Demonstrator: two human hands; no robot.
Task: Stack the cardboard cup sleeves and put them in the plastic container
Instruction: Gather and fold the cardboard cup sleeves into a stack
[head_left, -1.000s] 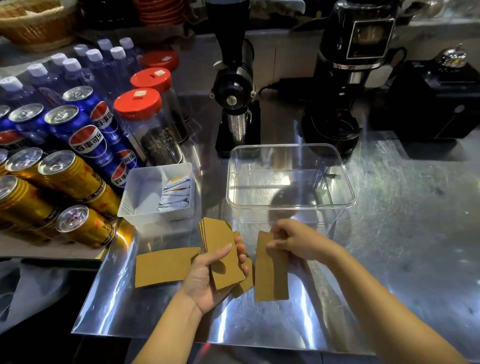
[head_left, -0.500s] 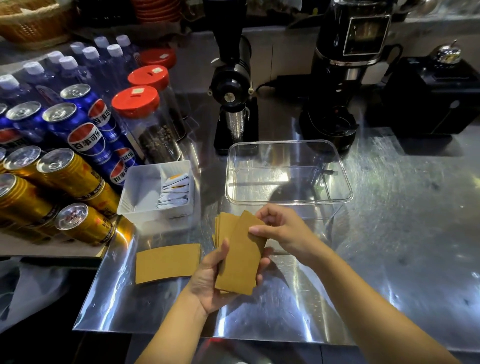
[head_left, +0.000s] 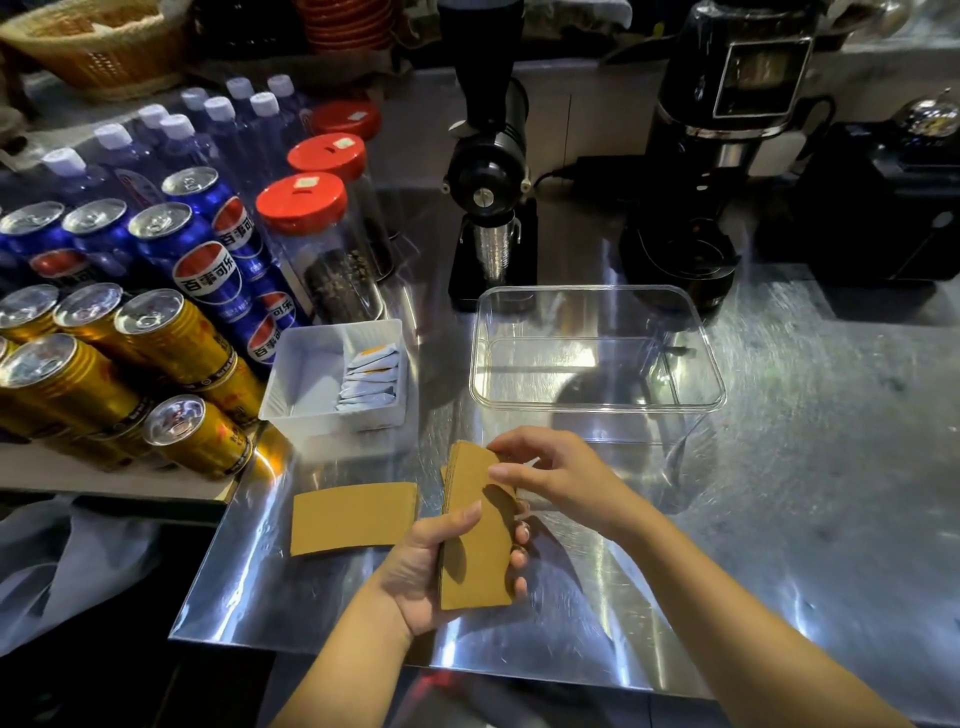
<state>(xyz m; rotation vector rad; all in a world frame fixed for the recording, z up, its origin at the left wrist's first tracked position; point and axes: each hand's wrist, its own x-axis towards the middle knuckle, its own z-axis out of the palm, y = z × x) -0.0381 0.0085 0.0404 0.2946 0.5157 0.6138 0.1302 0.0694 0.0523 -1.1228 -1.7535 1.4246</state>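
Polished steel counter (head_left: 779, 519) lies bare to the right, crowded with cans at left. Its near edge sits just below the left hand (head_left: 426, 571), which grips a stack of brown cardboard sleeves (head_left: 475, 540); their back is hidden. Right hand (head_left: 561, 478), fingers curled, pinches the stack's top. One sleeve (head_left: 353, 517) lies flat beside; the clear rectangular plastic container (head_left: 597, 400) stands behind, open-topped.
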